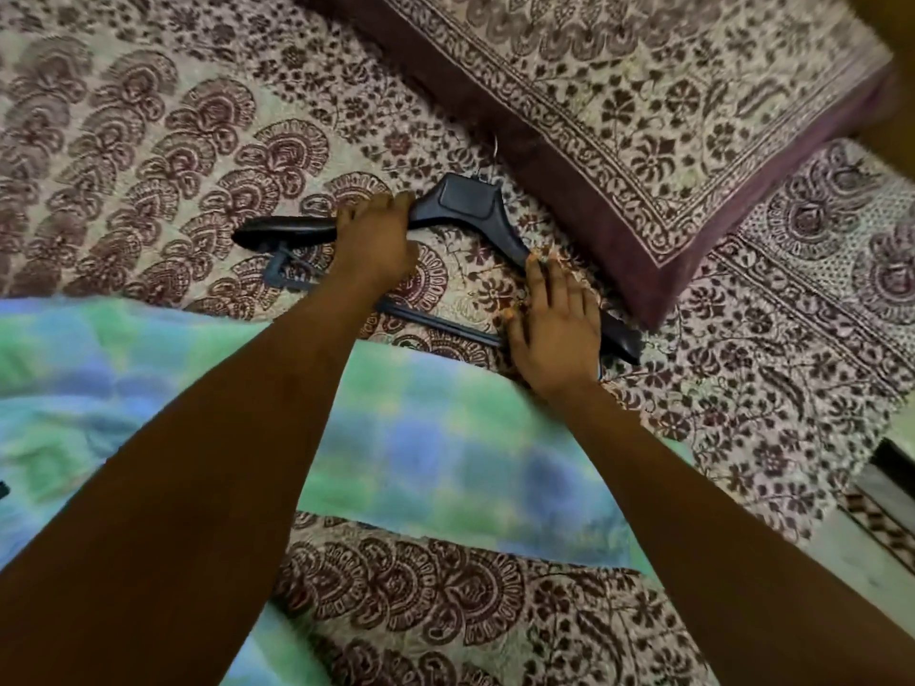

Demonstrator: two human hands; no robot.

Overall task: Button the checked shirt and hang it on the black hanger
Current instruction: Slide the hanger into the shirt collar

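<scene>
Head view: both hands, left hand [376, 240] gripping and right hand [554, 324] flat, on black plastic hanger [465, 205]; green-blue checked shirt [445, 438] not yet hung

Only two forearms and hands show, both bare right up to the bottom edge, so no sleeves anywhere. No watch, bands or rings on the left hand [376, 240] or the right hand [554, 329], as far as the blur lets me tell. Nails look short and plain.
</scene>
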